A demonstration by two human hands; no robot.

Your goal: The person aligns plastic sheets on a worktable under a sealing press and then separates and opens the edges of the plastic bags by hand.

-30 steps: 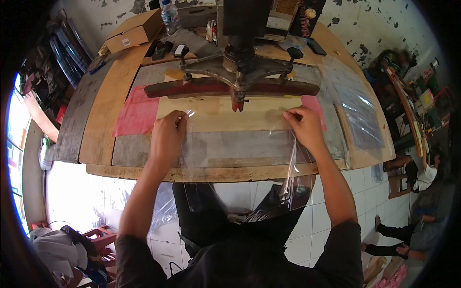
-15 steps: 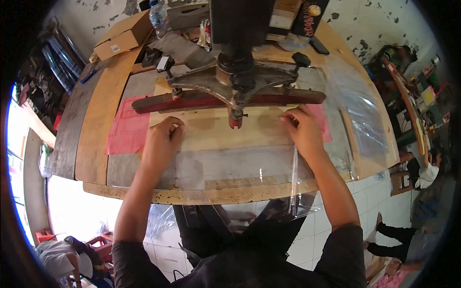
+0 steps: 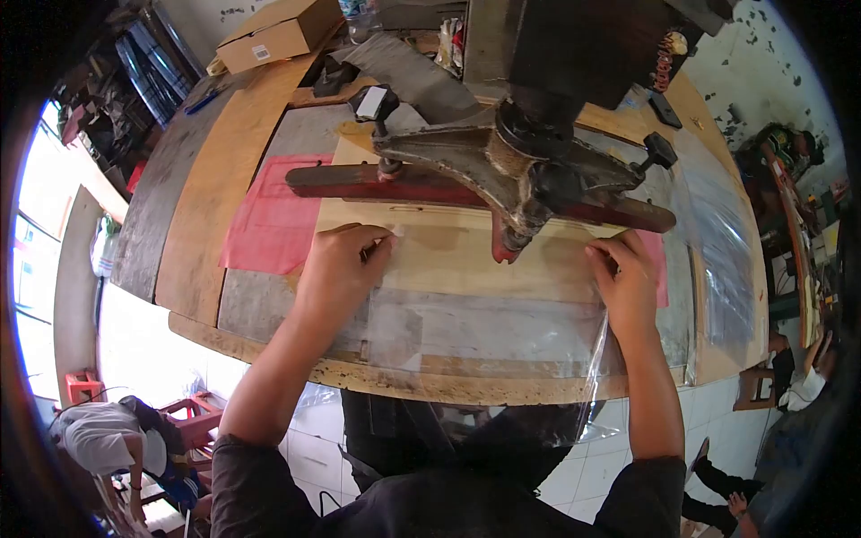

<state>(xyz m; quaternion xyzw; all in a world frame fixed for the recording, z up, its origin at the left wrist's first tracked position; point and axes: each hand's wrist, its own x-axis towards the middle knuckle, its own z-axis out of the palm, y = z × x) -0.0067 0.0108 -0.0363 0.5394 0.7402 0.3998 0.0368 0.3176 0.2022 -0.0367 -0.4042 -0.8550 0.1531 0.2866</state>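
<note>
A clear plastic sheet (image 3: 484, 327) lies across the front of the machine bed and hangs over the table's front edge toward my lap. My left hand (image 3: 345, 269) pinches its far left corner between thumb and fingers. At the far right corner, my right hand (image 3: 628, 278) has a similar pinch. Both hands rest on a yellowish sheet (image 3: 484, 269), just in front of a long dark red press bar (image 3: 421, 190). That bar hangs from a metal bracket (image 3: 466, 148) above the bed. Whether the bar touches the surface below, I cannot tell.
Pink sheeting (image 3: 273, 215) shows past the yellowish sheet on the left. A stack of clear plastic (image 3: 722, 242) lies at the right, near a dark phone (image 3: 664, 110). A cardboard box (image 3: 278, 38) stands at the back left. Other people sit at both sides.
My view has swung, so the machine and table appear tilted and shifted to the right. Both hands keep their pinch on the plastic sheet, close to the press bar.
</note>
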